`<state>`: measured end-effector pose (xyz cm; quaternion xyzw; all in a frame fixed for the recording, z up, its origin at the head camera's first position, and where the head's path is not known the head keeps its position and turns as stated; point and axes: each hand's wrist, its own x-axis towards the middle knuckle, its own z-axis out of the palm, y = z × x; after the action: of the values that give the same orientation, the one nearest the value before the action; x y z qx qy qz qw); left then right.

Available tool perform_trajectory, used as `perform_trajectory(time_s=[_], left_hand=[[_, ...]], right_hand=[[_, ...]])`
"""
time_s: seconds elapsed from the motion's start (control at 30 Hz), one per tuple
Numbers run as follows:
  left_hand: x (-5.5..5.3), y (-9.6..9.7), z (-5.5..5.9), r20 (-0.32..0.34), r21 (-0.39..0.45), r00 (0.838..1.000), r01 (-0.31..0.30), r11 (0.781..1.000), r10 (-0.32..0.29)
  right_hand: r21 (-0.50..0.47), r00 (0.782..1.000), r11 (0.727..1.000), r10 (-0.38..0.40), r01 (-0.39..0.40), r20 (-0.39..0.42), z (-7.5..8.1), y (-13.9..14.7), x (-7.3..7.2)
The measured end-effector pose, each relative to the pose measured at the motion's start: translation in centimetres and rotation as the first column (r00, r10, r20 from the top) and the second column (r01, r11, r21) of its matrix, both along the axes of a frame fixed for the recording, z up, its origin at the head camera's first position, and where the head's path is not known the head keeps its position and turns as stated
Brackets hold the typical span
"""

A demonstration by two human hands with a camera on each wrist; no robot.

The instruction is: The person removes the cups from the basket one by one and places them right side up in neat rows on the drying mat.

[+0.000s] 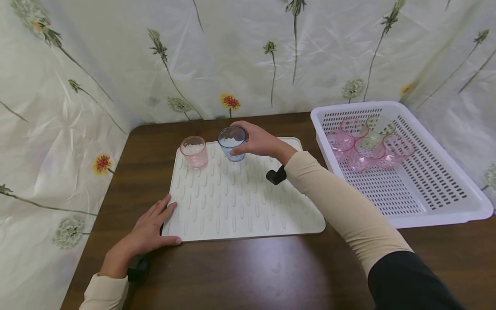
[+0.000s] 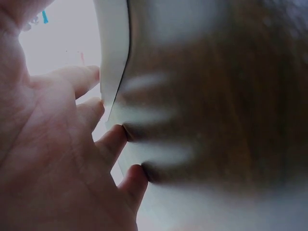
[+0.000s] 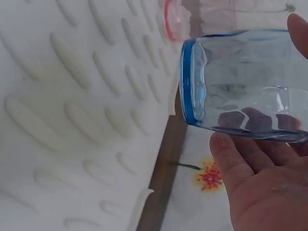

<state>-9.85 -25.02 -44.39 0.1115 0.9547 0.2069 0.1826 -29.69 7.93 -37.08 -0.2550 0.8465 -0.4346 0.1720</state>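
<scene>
In the head view my right hand (image 1: pixel 257 140) grips a clear blue glass (image 1: pixel 231 148) round its side, over the far edge of a white ridged mat (image 1: pixel 240 202). The right wrist view shows the blue glass (image 3: pixel 245 82) between thumb and fingers, its thick blue base near the mat (image 3: pixel 82 120). Left of it, a pink glass (image 1: pixel 195 153) stands upright at the mat's far left corner. My left hand (image 1: pixel 149 228) lies at the mat's near left corner, fingers spread and touching its edge. In the left wrist view its fingertips (image 2: pixel 137 178) meet the dark tabletop.
A white perforated basket (image 1: pixel 403 202) stands on the right of the brown wooden table (image 1: pixel 240 271). Several pink glasses (image 1: pixel 368 153) and a pale greenish one (image 1: pixel 381 125) sit at its far left end. A flower-printed sheet (image 1: pixel 232 51) hangs behind the table.
</scene>
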Motion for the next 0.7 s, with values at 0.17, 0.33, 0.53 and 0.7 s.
perform_trajectory(time_s=[0.17, 0.33, 0.53, 0.7], left_hand=[[-0.1, -0.2, 0.0, -0.012, 0.003, 1.000, 0.004, 1.000, -0.004], [-0.2, 0.0, 0.1, -0.004, -0.002, 1.000, 0.002, 1.000, -0.002], [-0.2, -0.1, 0.2, 0.002, -0.003, 1.000, -0.002, 1.000, 0.002], [-0.1, -0.2, 0.0, 0.001, -0.007, 1.000, -0.004, 1.000, 0.004]], right_hand=[[-0.025, 0.998, 0.999, -0.040, 0.041, 0.040, -1.7, -1.1, -0.6], [-0.055, 0.994, 0.995, -0.079, 0.084, 0.078, -2.8, -1.7, -0.9], [-0.067, 0.992, 0.992, -0.105, 0.109, 0.073, -3.5, -2.2, -0.9], [-0.082, 0.991, 0.992, -0.085, 0.094, 0.107, -3.9, -2.7, -0.9]])
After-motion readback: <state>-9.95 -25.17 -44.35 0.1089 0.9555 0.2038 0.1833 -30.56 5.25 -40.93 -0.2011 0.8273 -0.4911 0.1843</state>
